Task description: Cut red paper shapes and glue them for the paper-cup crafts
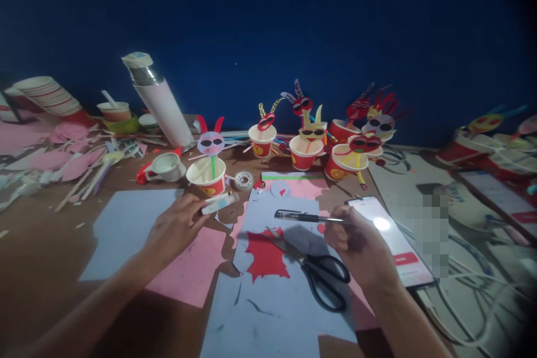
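Observation:
My left hand [178, 229] is closed on a small whitish tube with a pale blue label [220, 203], just in front of a red and white paper cup [207, 176]. That cup carries a white paper face with red ears on a green straw. A black pen [308, 217] points left from my right hand [356, 240], whose fingers are wrapped round it. Beneath the pen, black-handled scissors [312, 268] lie partly over a jagged piece of red paper [266, 260]. Both rest on light blue-white paper sheets [277, 319].
Several decorated cups [308, 151] stand at the back. A white flask [161, 103], a white mug [165, 168] and a tape roll [243, 180] stand left of them. Pink paper [193, 268] lies under my left wrist. A lit phone [390, 235] and cables [470, 302] lie right.

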{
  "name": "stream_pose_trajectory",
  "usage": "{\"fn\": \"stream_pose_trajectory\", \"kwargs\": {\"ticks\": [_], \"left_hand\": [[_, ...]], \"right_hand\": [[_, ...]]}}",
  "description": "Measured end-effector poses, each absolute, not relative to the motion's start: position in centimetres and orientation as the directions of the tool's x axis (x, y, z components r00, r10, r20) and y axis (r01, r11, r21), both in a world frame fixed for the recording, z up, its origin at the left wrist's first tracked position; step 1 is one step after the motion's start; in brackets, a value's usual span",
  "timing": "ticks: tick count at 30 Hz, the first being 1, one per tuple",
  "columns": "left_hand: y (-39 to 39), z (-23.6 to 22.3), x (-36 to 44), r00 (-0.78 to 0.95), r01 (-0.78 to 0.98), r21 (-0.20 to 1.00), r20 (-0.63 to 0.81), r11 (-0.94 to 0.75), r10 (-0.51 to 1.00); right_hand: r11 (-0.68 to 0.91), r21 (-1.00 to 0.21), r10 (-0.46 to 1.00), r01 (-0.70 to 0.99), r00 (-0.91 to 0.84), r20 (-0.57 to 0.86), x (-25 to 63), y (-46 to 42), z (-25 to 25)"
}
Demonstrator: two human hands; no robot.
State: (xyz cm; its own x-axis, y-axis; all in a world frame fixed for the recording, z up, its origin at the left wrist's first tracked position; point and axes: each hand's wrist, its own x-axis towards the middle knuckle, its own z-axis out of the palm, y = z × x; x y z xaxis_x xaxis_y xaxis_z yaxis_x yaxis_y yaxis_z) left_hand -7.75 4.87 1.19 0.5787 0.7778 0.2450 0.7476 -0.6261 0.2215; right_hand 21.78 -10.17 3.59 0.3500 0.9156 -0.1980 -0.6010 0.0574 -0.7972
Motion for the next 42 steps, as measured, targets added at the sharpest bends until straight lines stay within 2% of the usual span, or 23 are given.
{"fn": "stream_pose_trajectory", "kwargs": {"ticks": [4, 7, 8, 12, 17, 20, 23, 29, 37, 42], "left_hand": [[4.2, 1.9, -8.1, 0.547, 0.709, 0.328, 0.304, -0.625, 0.780], [2.8, 3.5, -8.6, 0.484, 0.721, 0.442, 0.231, -0.534, 0.844], [2.2, 4.1, -8.6, 0.494, 0.718, 0.463, 0.189, -0.520, 0.849], [0.0, 6.3, -7.4, 0.601, 0.556, 0.570, 0.227, -0.605, 0.766], [-0.8, 6.8, -4.6, 0.833, 0.275, 0.531, 0.285, -0.802, 0.475], [-0.8, 6.4, -3.4, 0.900, 0.134, 0.508, 0.298, -0.851, 0.319], [-1.0, 5.7, -2.7, 0.921, 0.072, 0.483, 0.303, -0.872, 0.244], [-1.4, 4.8, -2.6, 0.927, 0.061, 0.475, 0.300, -0.878, 0.227], [-1.6, 4.3, -2.4, 0.901, 0.033, 0.554, 0.343, -0.832, 0.264], [-1.8, 4.3, -2.3, 0.916, 0.049, 0.566, 0.302, -0.823, 0.263]], "right_hand": [[0.051, -0.791, 0.915, -0.610, 0.347, -0.208, 21.8, -10.2, 3.5], [0.053, -0.789, 0.915, -0.613, 0.346, -0.207, 21.9, -10.2, 3.5], [0.051, -0.788, 0.916, -0.614, 0.343, -0.209, 21.9, -10.1, 3.4], [0.028, -0.784, 0.919, -0.621, 0.324, -0.223, 21.8, -10.0, 3.3], [0.022, -0.783, 0.921, -0.622, 0.316, -0.226, 21.7, -10.0, 3.1], [0.031, -0.785, 0.923, -0.619, 0.318, -0.214, 21.6, -10.1, 3.1], [0.040, -0.788, 0.925, -0.614, 0.321, -0.203, 21.7, -10.1, 3.2], [0.048, -0.787, 0.926, -0.616, 0.322, -0.196, 21.6, -10.1, 3.3], [0.051, -0.787, 0.923, -0.615, 0.330, -0.199, 21.3, -10.3, 3.2], [0.049, -0.783, 0.920, -0.620, 0.333, -0.206, 21.2, -10.2, 3.0]]}}
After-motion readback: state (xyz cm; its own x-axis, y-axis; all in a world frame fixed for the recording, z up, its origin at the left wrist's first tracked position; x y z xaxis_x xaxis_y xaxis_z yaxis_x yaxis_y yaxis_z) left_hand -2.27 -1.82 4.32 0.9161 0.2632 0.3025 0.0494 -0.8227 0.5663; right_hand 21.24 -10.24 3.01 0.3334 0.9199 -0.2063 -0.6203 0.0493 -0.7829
